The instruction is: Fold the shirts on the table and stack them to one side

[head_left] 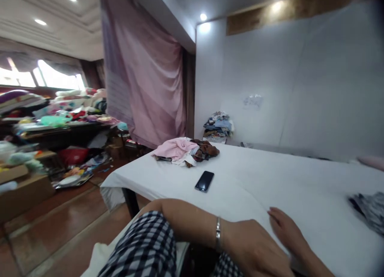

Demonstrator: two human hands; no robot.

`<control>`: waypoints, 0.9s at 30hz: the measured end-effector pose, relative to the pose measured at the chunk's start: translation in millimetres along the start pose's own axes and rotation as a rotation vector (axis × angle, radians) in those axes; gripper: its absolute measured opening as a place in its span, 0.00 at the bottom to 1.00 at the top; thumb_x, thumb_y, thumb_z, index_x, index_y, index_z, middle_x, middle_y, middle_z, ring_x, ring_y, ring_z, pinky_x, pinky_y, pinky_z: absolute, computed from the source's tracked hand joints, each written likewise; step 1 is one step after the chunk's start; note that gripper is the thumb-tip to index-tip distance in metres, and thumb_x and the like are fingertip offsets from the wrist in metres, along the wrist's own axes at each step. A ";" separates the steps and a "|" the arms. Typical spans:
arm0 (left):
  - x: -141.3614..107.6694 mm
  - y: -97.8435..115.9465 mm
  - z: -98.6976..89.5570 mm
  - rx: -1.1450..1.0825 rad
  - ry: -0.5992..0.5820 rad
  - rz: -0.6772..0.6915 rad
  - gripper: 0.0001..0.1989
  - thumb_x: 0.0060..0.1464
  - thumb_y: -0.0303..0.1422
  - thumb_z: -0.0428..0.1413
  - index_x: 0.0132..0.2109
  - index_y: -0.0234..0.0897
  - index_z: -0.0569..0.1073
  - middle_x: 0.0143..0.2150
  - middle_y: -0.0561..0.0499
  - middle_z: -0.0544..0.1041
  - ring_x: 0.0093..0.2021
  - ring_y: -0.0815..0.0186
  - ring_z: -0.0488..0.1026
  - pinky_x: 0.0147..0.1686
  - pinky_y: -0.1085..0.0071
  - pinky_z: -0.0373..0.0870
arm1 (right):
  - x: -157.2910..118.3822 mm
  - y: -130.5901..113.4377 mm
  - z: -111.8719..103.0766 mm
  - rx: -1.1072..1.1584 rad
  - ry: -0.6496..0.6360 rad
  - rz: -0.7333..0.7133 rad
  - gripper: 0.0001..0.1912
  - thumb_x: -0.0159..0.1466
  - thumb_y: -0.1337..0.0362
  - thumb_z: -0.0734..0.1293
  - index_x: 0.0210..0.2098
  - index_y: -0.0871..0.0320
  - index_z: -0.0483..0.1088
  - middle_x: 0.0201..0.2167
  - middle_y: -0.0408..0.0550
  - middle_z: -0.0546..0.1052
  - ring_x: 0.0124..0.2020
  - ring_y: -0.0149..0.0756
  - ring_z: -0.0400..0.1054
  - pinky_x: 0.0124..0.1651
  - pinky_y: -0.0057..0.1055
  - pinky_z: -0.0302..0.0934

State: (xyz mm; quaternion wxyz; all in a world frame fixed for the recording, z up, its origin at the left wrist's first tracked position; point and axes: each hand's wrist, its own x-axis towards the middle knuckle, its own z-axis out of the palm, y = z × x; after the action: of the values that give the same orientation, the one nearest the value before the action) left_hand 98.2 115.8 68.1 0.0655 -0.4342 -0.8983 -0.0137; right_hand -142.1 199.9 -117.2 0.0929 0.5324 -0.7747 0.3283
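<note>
Currently: one left hand (255, 247), bracelet (218, 233) at wrist, fingers turned down and unclear, hold not determinable; one right hand (285, 227), partly behind it, over white cloth (252, 181), whether pinching anything not determinable. Handling, by judgement: low, unhurried movements, without dragging the cloth. One dark phone (205, 181), lying on the cloth, beyond and leftward of both hands, touching neither.

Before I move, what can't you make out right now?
In the head view:
- Left hand: fingertips lost at the lower edge.
- Patterned cloth: blurred, cut off by the right edge.
- Marks on the wall: too small and blurred to read.
- Whatever lies beneath the pink cloth: hidden by it.
</note>
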 end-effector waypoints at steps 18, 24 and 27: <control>-130.0 -14.0 118.3 0.006 0.203 -1.057 0.16 0.61 0.36 0.48 0.51 0.36 0.72 0.54 0.41 0.73 0.55 0.59 0.67 0.56 0.60 0.61 | -2.7 -34.4 -44.1 -0.052 -0.307 0.149 0.33 0.65 0.59 0.44 0.50 0.80 0.67 0.57 0.59 0.67 0.61 0.35 0.57 0.62 0.32 0.44; -125.0 -26.9 130.2 0.043 0.228 -1.059 0.18 0.61 0.38 0.48 0.53 0.34 0.71 0.55 0.41 0.72 0.57 0.58 0.65 0.56 0.59 0.59 | -1.1 -39.2 -48.0 -0.055 -0.272 0.214 0.25 0.66 0.62 0.50 0.49 0.69 0.71 0.56 0.51 0.69 0.60 0.36 0.60 0.61 0.33 0.49; -124.0 -28.3 124.2 0.056 0.245 -1.044 0.16 0.60 0.37 0.49 0.50 0.35 0.73 0.53 0.42 0.74 0.54 0.59 0.68 0.54 0.61 0.62 | -2.3 -36.4 -46.5 -0.048 -0.280 0.173 0.23 0.66 0.64 0.52 0.51 0.70 0.70 0.57 0.55 0.69 0.61 0.38 0.59 0.62 0.35 0.49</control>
State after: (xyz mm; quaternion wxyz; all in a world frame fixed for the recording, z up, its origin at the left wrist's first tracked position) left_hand 139.1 11.7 -70.1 0.1660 0.0768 -0.9806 -0.0711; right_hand -118.4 222.0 -67.7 -0.0320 0.5019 -0.8307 0.2389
